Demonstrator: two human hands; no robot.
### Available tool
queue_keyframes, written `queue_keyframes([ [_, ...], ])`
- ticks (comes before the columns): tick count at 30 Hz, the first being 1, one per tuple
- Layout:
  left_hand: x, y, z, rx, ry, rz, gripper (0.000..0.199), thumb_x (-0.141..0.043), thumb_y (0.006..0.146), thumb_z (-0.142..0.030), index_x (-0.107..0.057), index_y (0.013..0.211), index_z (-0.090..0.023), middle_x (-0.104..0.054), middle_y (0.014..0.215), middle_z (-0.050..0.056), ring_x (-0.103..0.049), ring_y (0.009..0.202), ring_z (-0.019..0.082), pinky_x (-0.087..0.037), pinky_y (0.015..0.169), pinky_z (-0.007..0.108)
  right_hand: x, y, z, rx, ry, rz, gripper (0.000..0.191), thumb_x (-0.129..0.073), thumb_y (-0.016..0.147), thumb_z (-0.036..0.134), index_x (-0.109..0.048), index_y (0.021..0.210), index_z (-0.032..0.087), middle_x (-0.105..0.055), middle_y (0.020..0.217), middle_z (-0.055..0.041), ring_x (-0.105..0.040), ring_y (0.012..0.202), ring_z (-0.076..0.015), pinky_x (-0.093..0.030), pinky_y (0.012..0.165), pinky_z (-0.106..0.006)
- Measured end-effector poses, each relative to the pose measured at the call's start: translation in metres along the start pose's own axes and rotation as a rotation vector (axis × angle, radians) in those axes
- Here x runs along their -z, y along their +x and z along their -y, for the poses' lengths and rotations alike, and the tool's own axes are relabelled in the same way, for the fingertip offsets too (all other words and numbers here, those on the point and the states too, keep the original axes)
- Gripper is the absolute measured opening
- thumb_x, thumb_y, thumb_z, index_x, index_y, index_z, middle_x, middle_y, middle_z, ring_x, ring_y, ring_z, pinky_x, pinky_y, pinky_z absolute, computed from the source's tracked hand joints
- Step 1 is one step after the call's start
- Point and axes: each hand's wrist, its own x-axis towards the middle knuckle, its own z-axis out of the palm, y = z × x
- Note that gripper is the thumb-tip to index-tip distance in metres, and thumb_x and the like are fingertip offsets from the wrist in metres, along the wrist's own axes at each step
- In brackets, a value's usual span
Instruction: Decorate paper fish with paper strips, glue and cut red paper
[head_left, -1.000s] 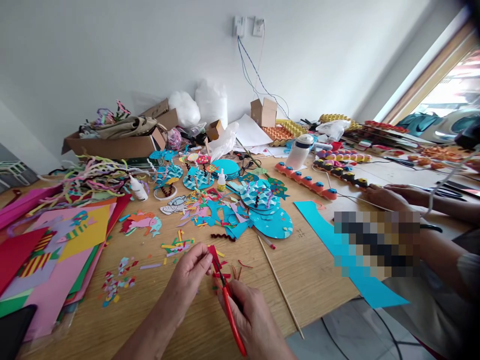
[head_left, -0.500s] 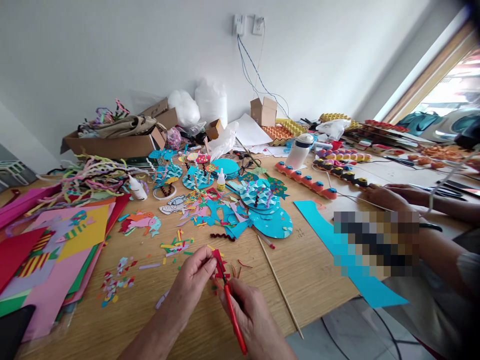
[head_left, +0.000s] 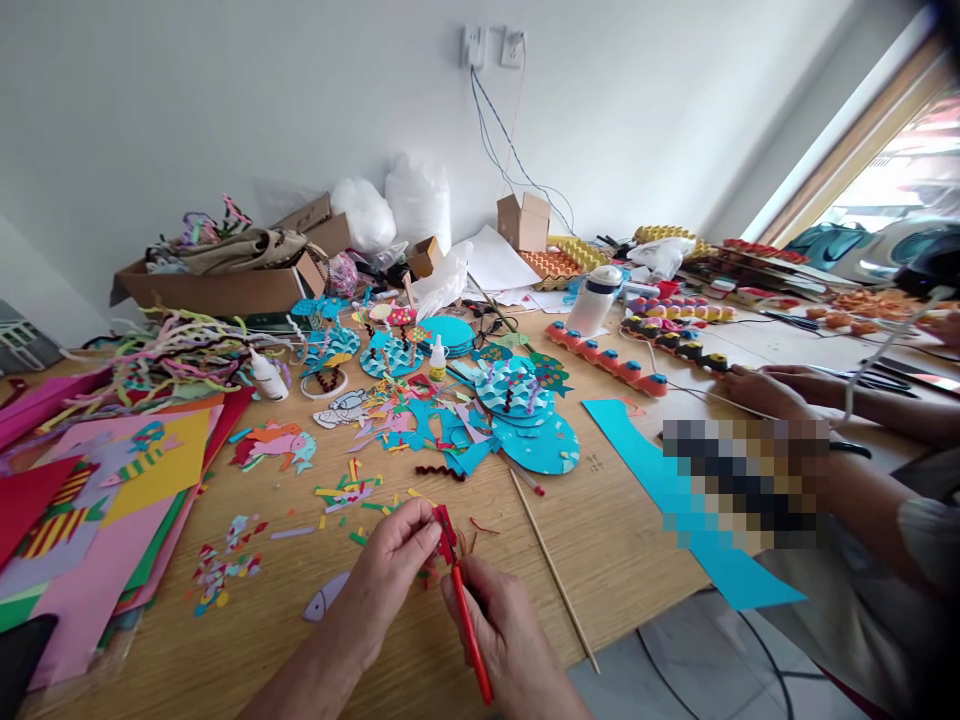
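- Red paper (head_left: 451, 528): at blades of scissors (head_left: 471, 635).
- L hand (head_left: 401, 550): grip pinched on red paper, just l. of scissors.
- R hand (head_left: 504, 622): grip clamped on scissors' handles.
- Purple fish (head_left: 324, 600): on tabletop (head_left: 277, 640), l. of scissors.
- Thin stick (head_left: 554, 571): r. of scissors; blue strip (head_left: 637, 468) farther r.

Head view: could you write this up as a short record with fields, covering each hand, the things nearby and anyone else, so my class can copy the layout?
Left hand: pinching a small piece of red paper
Right hand: holding red-handled scissors
Blades: at the red paper; how far open, too small to tell
Near left forearm: purple fish cutout, partly hidden
Right of right hand: thin wooden stick, lying on the table
Farther right: blue paper strip
Other person: hands at the right side
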Motion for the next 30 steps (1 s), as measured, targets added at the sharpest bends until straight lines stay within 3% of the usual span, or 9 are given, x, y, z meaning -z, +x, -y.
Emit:
queue_keyframes([
  [19,-0.017,0.017,0.009,0.066,-0.037,0.044,0.021,-0.051,0.074,-0.036,-0.045,0.062,-0.019,-0.044,0.060,-0.004,-0.040,0.060,0.013,-0.034,0.056,0.022,0.013,0.003,-0.015,-0.056,-0.016,-0.094,0.047,-0.031,0.085,0.055,-0.043,0.059,0.018,-0.037,0.054,0.0031,-0.032,0.052,-0.0102,-0.025,0.047,-0.022],
  [24,-0.013,0.026,0.019,0.002,0.238,0.030,0.022,-0.042,0.076,-0.037,-0.042,0.062,-0.021,-0.041,0.056,-0.005,-0.043,0.056,0.014,-0.036,0.054,0.023,0.020,0.002,-0.020,-0.151,0.051,-0.048,0.049,-0.032,0.085,0.058,-0.042,0.058,0.019,-0.036,0.053,0.0036,-0.034,0.050,-0.0104,-0.025,0.045,-0.021],
  [30,-0.005,0.037,0.031,-0.069,0.531,-0.033,0.019,-0.045,0.074,-0.027,-0.041,0.056,-0.022,-0.043,0.050,-0.005,-0.040,0.051,0.014,-0.028,0.051,0.025,0.043,-0.003,-0.014,-0.182,-0.017,0.097,0.046,-0.034,0.089,0.051,-0.052,0.063,0.018,-0.045,0.050,0.0031,-0.039,0.048,-0.0102,-0.024,0.043,-0.020],
])
